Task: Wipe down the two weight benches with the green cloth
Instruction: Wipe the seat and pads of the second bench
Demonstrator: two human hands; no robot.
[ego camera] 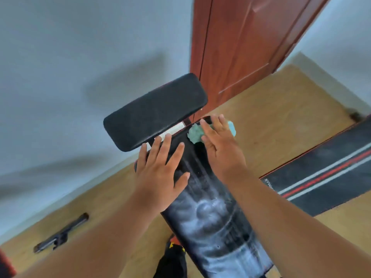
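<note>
Midway through the first bench [210, 217], by the look of it: pale wet or dusty streaks across the long pad nearest, darker near the far end. Right hand [218, 141] flat, fingers straight, pressing the green cloth [193, 134] onto the far end of that pad. Left hand [160, 169] spread flat beside it, fingers straight, holding nothing. Separate seat pad [154, 113] beyond, apparently unwiped. Second bench [321, 175], with red and white stripes, off to the right, likely yet to do. White lettering at its near corner, too blurred to read.
</note>
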